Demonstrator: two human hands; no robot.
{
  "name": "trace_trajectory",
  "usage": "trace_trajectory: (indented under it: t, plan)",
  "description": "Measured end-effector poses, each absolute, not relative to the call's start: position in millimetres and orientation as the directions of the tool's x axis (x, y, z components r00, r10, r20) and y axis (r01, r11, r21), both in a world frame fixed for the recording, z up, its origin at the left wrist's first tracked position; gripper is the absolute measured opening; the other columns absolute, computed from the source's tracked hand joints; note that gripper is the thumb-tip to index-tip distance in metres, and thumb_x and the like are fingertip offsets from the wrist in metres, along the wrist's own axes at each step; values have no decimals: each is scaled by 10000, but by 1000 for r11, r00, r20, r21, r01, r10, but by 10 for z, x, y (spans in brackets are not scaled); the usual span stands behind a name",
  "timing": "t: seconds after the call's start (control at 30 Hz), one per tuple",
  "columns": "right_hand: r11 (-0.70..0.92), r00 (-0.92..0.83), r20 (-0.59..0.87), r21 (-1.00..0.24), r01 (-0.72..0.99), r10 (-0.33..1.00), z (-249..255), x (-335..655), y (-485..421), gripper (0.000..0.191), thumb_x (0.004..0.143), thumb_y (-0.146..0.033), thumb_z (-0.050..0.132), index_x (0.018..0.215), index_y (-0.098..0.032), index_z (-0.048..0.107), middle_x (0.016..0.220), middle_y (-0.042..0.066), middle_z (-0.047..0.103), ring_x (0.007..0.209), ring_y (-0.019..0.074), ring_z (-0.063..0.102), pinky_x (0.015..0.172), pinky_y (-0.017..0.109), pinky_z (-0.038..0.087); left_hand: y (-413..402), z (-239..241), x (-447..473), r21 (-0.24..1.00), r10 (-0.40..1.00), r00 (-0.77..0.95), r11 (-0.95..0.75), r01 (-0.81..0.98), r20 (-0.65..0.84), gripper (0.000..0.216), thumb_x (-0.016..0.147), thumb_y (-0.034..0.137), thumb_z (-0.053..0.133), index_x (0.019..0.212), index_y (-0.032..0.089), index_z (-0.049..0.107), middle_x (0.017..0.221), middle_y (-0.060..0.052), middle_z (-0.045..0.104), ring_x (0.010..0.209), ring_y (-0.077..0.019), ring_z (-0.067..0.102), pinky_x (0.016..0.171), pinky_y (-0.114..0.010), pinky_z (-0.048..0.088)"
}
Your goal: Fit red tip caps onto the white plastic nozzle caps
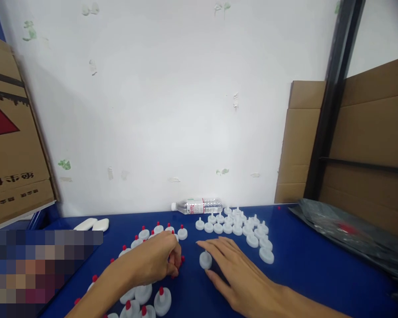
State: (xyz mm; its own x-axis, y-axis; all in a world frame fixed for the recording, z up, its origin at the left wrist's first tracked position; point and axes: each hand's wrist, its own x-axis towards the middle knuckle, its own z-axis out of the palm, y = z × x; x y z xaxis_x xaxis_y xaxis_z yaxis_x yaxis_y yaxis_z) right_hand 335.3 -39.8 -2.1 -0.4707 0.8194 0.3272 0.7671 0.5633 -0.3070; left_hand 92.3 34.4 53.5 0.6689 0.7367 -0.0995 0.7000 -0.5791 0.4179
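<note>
On the blue table (305, 265) my left hand (155, 260) is curled, fingertips pinched on small red tips (182, 259) beside white caps with red tips (159, 228). My right hand (235, 269) lies with fingers stretched out, its thumb and fingers touching a single white cap (205, 260). Beyond it sits a group of plain white caps (239, 225). More red-tipped caps (162, 300) lie under my left wrist.
A clear plastic water bottle (197, 206) lies against the white wall. Two white oval pieces (93, 224) rest at the left. Cardboard boxes (9, 132) stand left and right (368, 145). A dark plastic bag (348, 234) lies at the right.
</note>
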Motion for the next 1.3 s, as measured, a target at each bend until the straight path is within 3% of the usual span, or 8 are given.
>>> trace_trajectory:
  t: [0.13,0.23,0.33,0.5,0.6,0.8,1.1,1.3]
  plan:
    - [478,-402,260,-423,770,878,-60,3376,-430,609,983,-390,640,1531,-202,451,1471,121,559,1369,308,483,1165,500,392,346,520,945,406,722,687,-606,684,-80,152,754,147,661,654,225,745,831,-27,776,985,-253,686,750,-290,489]
    - [481,-384,292,-480,734,876,-102,3345,-380,376,958,-345,691,1314,-247,617,1294,56,661,1219,265,583,1099,457,435,317,557,973,392,737,675,-616,684,-19,110,820,235,662,766,230,758,903,-37,767,963,-251,667,777,-320,478]
    - [500,-392,311,-517,695,866,-126,3329,-367,179,970,-288,684,1145,-274,654,1119,-8,704,1077,212,639,1078,435,423,266,618,1029,411,744,667,-620,668,37,165,909,316,606,852,243,743,870,-14,761,896,-217,676,770,-304,472]
    - [541,-431,327,-490,684,841,-117,3340,-400,241,1014,-326,615,1250,-288,640,1175,22,687,1099,231,625,1050,416,434,207,670,1148,587,745,659,-583,561,110,182,913,322,617,813,211,721,719,14,723,683,-154,649,655,-247,456]
    - [559,-432,357,-467,685,828,-121,3343,-389,330,1033,-364,582,1353,-291,610,1167,42,677,1083,236,623,1045,422,435,196,643,1197,655,735,667,-563,503,119,161,892,311,649,818,198,737,723,11,720,670,-145,639,623,-229,453]
    - [577,-447,370,-442,687,815,-168,3359,-364,259,981,-391,676,1192,-243,701,1071,31,676,1007,216,610,978,381,453,168,525,1279,736,748,660,-487,470,74,150,868,310,678,825,191,758,682,7,712,661,-154,656,594,-224,459]
    - [580,-459,358,-437,688,813,-118,3364,-397,211,1021,-356,617,1205,-283,687,1097,12,661,1008,195,602,932,333,457,130,520,1308,789,772,635,-414,453,40,133,844,280,678,863,176,758,684,-7,753,665,-162,708,570,-213,449]
    - [564,-442,355,-428,706,824,-100,3363,-407,214,1026,-366,605,1196,-265,688,1107,20,673,991,200,611,917,339,464,134,494,1321,797,774,631,-405,448,39,134,875,300,669,879,191,747,644,25,727,469,-89,537,465,-197,343]
